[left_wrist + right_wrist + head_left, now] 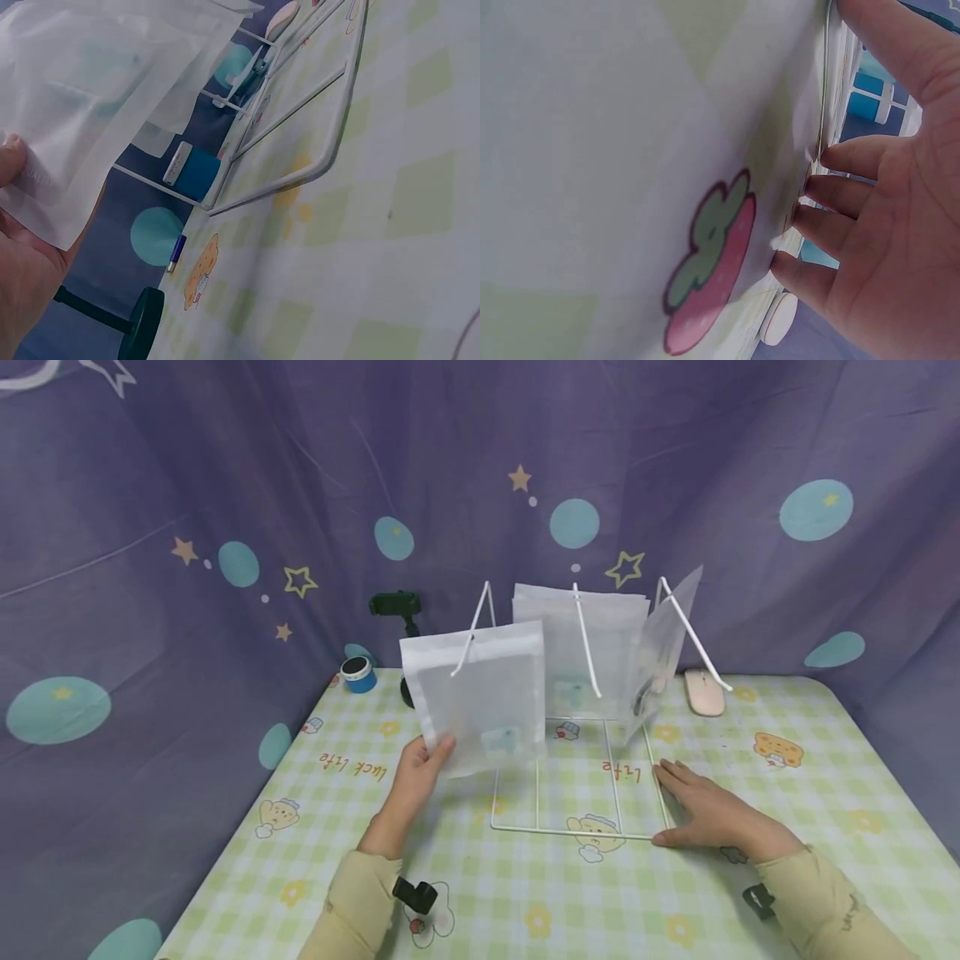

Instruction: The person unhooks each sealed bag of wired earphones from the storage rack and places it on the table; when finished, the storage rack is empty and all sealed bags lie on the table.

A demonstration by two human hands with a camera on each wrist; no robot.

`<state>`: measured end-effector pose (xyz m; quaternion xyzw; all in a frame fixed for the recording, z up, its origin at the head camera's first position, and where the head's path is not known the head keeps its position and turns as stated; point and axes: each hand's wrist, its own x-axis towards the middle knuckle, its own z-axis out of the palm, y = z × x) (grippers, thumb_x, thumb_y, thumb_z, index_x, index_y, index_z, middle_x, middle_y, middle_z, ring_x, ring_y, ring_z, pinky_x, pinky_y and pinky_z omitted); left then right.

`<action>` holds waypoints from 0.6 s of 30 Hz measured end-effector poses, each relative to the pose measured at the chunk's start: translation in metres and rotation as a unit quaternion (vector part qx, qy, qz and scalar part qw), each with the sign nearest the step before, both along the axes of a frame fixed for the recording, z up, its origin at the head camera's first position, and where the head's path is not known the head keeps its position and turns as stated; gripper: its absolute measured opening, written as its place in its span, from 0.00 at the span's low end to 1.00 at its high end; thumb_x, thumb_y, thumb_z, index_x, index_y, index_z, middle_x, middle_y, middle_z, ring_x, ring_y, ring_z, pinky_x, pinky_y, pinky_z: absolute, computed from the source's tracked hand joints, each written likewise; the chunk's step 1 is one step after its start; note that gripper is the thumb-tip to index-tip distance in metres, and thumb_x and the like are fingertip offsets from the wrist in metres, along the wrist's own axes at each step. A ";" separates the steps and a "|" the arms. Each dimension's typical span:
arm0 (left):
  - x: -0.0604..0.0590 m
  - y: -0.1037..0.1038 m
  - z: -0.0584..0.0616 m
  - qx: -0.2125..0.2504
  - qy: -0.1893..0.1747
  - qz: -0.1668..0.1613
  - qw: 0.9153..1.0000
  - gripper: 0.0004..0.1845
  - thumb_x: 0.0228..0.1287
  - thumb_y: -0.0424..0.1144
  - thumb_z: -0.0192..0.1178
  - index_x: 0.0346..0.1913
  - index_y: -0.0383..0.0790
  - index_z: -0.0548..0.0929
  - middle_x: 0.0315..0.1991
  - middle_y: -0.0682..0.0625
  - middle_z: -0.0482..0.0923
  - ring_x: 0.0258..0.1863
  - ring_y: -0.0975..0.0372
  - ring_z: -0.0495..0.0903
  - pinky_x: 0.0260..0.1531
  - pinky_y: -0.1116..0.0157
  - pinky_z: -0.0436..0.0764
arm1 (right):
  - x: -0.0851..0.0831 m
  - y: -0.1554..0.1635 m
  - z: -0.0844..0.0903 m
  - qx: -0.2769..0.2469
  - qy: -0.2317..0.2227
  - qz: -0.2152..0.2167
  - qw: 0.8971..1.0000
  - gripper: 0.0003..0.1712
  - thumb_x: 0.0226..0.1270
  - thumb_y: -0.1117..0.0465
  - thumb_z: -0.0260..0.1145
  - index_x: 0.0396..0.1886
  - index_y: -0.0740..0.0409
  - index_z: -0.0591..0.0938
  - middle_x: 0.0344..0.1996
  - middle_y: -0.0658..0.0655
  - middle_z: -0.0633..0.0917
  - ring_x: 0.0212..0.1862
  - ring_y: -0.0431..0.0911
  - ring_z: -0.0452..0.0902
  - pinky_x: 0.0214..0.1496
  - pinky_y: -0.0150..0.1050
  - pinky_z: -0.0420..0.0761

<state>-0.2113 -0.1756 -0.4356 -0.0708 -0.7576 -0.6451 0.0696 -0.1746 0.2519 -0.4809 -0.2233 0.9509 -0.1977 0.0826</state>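
Note:
A white wire rack (pixel 573 832) lies with its base frame on the table, and its arms rise at the back. From its left arm hangs a frosted translucent bag (pixel 480 689) with a small blue-green item showing through. My left hand (pixel 420 772) pinches this bag's lower left corner, thumb in front and fingers behind. In the left wrist view the thumb (pixel 10 159) presses on the bag's face. My right hand (pixel 701 810) rests at the right side of the rack's base, fingers spread. More frosted bags hang from the middle arm (pixel 587 647) and the right arm (pixel 693 639).
A blue jar (pixel 358 677) and a dark green stand (pixel 395 604) are at the back left. A pale computer mouse (pixel 705 693) lies at the back right. The checked tablecloth (pixel 600 902) covers the table, with a purple curtain (pixel 450 443) behind.

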 end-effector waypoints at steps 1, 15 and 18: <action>0.002 -0.001 0.000 0.002 -0.003 -0.001 1.000 0.14 0.71 0.34 0.57 0.50 0.24 0.81 0.48 0.42 0.84 0.46 0.68 0.79 0.51 0.70 0.74 | 0.000 0.000 0.000 -0.001 0.000 0.000 1.000 0.66 0.47 0.30 0.72 0.72 0.71 0.60 0.70 0.75 0.58 0.69 0.73 0.53 0.62 0.68 0.62; 0.027 -0.008 0.002 -0.010 0.017 0.002 1.000 0.12 0.70 0.30 0.56 0.47 0.21 0.80 0.44 0.41 0.85 0.42 0.69 0.80 0.48 0.72 0.75 | 0.000 -0.001 0.000 -0.002 -0.002 -0.004 1.000 0.66 0.46 0.31 0.72 0.72 0.71 0.60 0.71 0.75 0.58 0.69 0.73 0.53 0.62 0.67 0.62; 0.032 -0.010 0.004 -0.016 0.015 0.003 1.000 0.12 0.70 0.30 0.56 0.48 0.21 0.80 0.46 0.36 0.83 0.42 0.69 0.80 0.49 0.71 0.75 | 0.001 -0.001 0.000 -0.002 -0.008 -0.006 1.000 0.66 0.46 0.30 0.72 0.72 0.71 0.60 0.71 0.75 0.57 0.69 0.73 0.52 0.62 0.67 0.62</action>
